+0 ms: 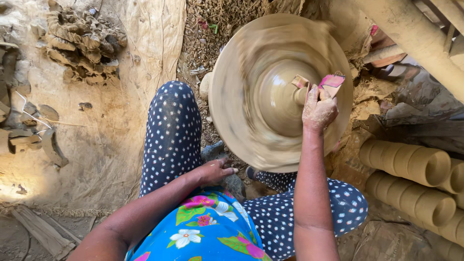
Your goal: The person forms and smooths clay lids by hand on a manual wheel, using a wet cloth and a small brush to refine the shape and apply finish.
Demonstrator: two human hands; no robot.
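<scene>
Head view: the right hand [318, 110], coated in dry clay, is seen closed in a pinch on a pink-edged scraper card [331, 83], which is held against the top of the clay cone [280, 99] at the centre of the spinning potter's wheel [232, 121]. A second small flat piece [300, 81] is seen just beside the card, at the cone's tip; what it is cannot be told. The left hand [216, 171] is laid palm down, fingers loosely extended and holding nothing, on the knee below the wheel's near rim, beside a grey stone [212, 151].

The wheel is blurred by motion and is flanked by the legs in dotted navy trousers [171, 135]. Rows of finished clay cups [415, 166] are stacked on their sides at the right, close to the right elbow. A heap of clay scraps [79, 43] lies at the upper left on a tan ground sheet [106, 145], well apart from both hands. A thick wooden pole [415, 38] is crossed over the upper right corner. Open ground is seen to the left of the left leg.
</scene>
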